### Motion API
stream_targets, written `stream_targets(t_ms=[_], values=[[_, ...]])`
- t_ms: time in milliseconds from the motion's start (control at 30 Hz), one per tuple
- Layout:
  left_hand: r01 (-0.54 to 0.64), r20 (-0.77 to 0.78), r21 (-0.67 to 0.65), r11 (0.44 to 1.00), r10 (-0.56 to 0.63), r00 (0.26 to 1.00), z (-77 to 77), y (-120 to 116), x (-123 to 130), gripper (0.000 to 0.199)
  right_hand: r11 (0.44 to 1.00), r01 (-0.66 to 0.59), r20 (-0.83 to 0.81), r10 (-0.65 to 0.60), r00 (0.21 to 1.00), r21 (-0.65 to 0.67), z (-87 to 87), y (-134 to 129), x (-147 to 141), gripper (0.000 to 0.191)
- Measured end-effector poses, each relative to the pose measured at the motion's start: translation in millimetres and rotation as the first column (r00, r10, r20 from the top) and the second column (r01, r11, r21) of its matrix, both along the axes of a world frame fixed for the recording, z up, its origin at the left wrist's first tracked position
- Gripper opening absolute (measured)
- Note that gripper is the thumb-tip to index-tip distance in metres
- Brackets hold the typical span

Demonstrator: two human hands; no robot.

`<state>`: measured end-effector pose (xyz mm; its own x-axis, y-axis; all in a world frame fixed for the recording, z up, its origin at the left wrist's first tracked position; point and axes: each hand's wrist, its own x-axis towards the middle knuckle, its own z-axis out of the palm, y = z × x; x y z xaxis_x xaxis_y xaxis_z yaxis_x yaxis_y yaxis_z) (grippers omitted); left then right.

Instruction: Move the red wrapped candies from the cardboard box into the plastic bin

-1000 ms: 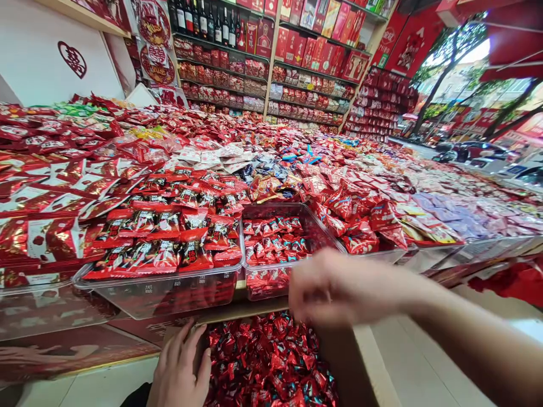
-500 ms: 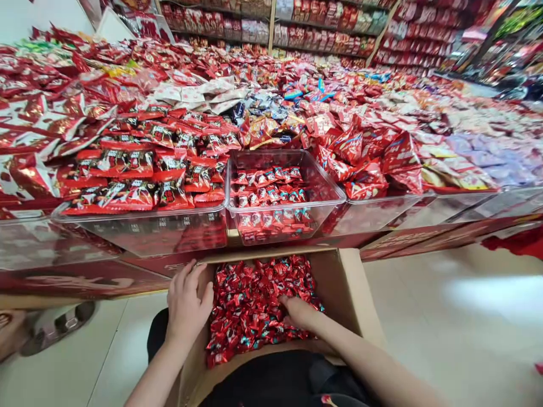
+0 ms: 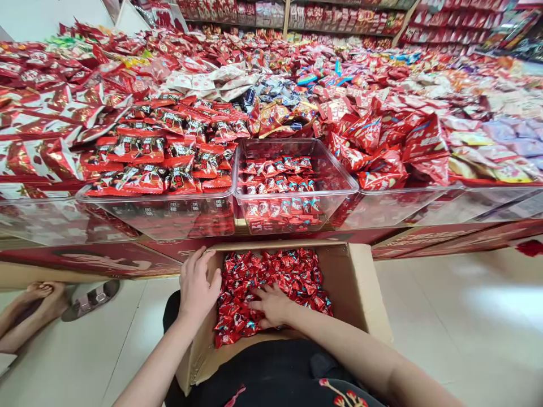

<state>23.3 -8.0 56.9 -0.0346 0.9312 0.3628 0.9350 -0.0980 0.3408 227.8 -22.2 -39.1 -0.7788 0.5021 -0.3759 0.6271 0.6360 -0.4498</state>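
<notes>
A cardboard box (image 3: 371, 294) full of small red-wrapped candies (image 3: 292, 277) stands against my lap. My left hand (image 3: 199, 285) holds the box's left rim near the back corner, its thumb toward the inside. Inside the box, my right hand (image 3: 271, 305) lies palm down on the candies with its fingers apart; nothing shows in its grasp. Straight ahead, a clear plastic bin (image 3: 339, 181) on the display holds neat rows of similar red candies (image 3: 278, 183), low in the bin.
Left of that bin, another clear bin is heaped with red-and-black packets (image 3: 142, 178). Red pyramid-shaped packets (image 3: 382, 169) lie to its right. Packed shelves (image 3: 339, 20) line the back. Another person's bare feet (image 3: 53, 302) and a sandal (image 3: 91, 299) are at floor left.
My right hand has moved left across the candies, and its fingers now spread flat on them. My left hand stays on the box rim. The camera view has shifted slightly.
</notes>
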Motion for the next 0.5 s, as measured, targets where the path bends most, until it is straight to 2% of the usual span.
stream_targets(t_ms=[133, 200, 267, 367, 500], values=[[-0.001, 0.035, -0.005, 1.0, 0.001, 0.999, 1.4, -1, 2, 0.037, 0.993, 0.098, 0.152, -0.108, 0.982, 0.07, 2.6, 16, 30, 0.048], [-0.001, 0.055, -0.006, 1.0, 0.001, 0.998, 1.9, 0, 2, 0.038, 0.989, 0.134, 0.168, -0.144, 0.975, 0.068, 6.5, 26, 42, 0.049], [-0.004, 0.074, -0.011, 1.0, 0.005, 0.997, 1.9, 0, 3, 0.039, 0.982, 0.166, 0.16, -0.179, 0.971, 0.094, 10.3, 33, 40, 0.043], [-0.008, 0.096, -0.023, 1.0, 0.01, 0.995, 0.8, 0, 4, 0.04, 0.974, 0.171, 0.068, -0.182, 0.981, 0.149, 11.8, 35, 6, 0.026], [0.001, 0.126, -0.027, 1.0, 0.002, 0.992, -1.0, 1, -1, 0.036, 0.977, 0.105, -0.049, -0.098, 0.994, 0.186, 2.7, 34, -57, 0.02]])
